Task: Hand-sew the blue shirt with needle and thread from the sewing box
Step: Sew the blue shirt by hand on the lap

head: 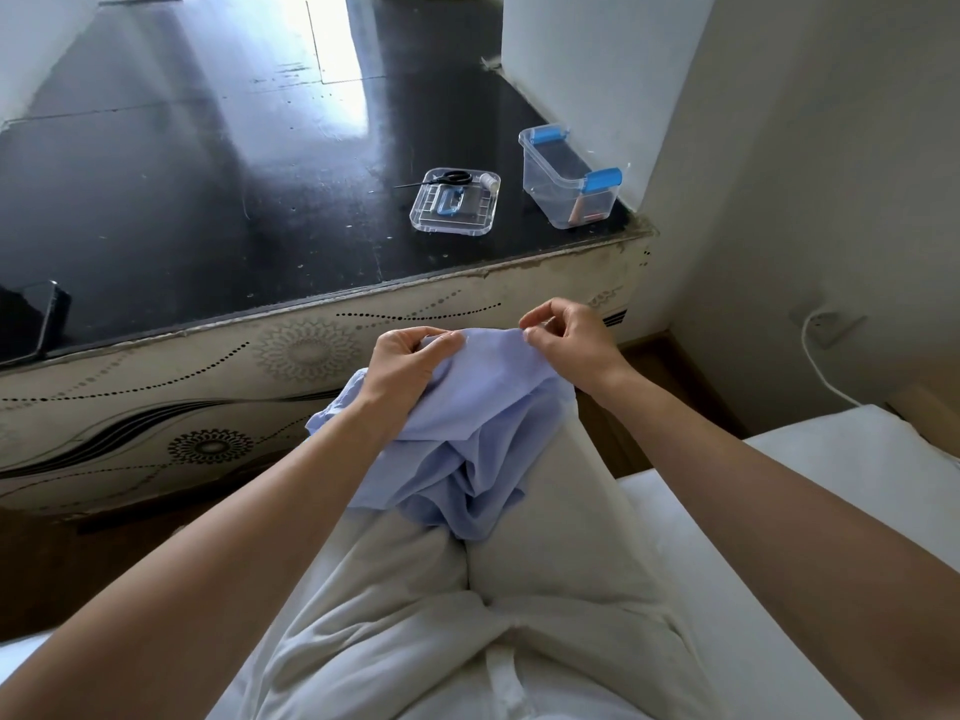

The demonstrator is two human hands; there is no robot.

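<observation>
The blue shirt (467, 433) lies bunched over my knees, its upper edge raised between both hands. My left hand (408, 363) grips a fold of the shirt at its top left. My right hand (566, 337) pinches the shirt's top right edge with thumb and fingers curled; a needle or thread is too small to make out there. On the dark table ahead sits the clear sewing box (569, 176) with blue clips, open. Its clear lid (454, 202) lies beside it, holding black scissors (441, 179), a white thread spool (489, 182) and a small blue tool.
The dark table (208, 174) has a patterned front panel close to my knees. A black phone (49, 317) rests at its left edge. A white wall and a white cable (815, 356) are on the right. I sit on a white bed (857, 485).
</observation>
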